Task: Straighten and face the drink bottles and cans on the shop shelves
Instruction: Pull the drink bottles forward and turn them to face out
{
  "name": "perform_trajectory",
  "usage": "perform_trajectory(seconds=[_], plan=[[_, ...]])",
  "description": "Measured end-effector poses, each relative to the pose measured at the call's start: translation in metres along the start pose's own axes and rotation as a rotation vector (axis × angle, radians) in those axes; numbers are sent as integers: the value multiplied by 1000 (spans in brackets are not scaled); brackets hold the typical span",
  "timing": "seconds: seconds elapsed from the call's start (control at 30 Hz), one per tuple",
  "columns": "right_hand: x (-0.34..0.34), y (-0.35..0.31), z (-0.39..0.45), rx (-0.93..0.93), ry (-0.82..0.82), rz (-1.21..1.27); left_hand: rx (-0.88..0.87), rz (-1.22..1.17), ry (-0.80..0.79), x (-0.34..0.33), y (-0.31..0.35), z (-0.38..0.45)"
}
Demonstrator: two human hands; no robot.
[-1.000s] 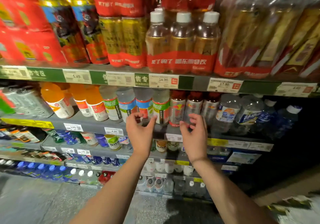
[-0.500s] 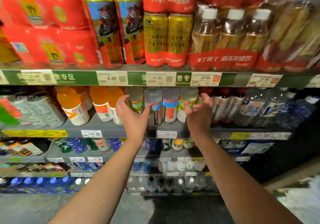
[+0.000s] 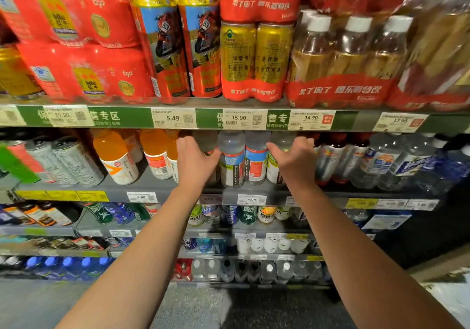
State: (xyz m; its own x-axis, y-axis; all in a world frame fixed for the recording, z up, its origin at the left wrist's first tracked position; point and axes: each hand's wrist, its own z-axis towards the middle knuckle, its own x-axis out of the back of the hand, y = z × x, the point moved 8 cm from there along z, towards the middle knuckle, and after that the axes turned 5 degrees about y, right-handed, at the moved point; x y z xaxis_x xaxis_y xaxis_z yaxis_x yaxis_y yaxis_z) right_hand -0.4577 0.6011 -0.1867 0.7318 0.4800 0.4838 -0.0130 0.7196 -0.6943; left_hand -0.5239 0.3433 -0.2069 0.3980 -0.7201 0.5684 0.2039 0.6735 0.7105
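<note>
Left hand: curled round a clear bottle, mostly hidden.
Right hand: grips green-labelled clear plastic bottle.
Between: two blue-labelled clear bottles, upright on grey shelf.

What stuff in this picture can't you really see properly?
Head view, the only one:
- The bottle behind the left hand: the hand covers it, so its label is hidden.
- The green-labelled bottle behind the right hand: mostly covered.
- Whether either hand actually grips a bottle: fingertips face away.
- Small print on the price tags: too small.
- Bottom-shelf bottles: dark, blurred.
</note>
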Motion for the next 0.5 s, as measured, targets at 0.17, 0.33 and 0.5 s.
perform_trajectory(seconds=[0.17,0.33,0.5], plan=[[16,-13,-12,183,89,-166,35,26,73,10,1,-7],[7,5,-18,111,-72,-23,-6,-60,76,14,2,-25],[10,19,-16,88,-58,93,9,-95,85,14,7,-27]])
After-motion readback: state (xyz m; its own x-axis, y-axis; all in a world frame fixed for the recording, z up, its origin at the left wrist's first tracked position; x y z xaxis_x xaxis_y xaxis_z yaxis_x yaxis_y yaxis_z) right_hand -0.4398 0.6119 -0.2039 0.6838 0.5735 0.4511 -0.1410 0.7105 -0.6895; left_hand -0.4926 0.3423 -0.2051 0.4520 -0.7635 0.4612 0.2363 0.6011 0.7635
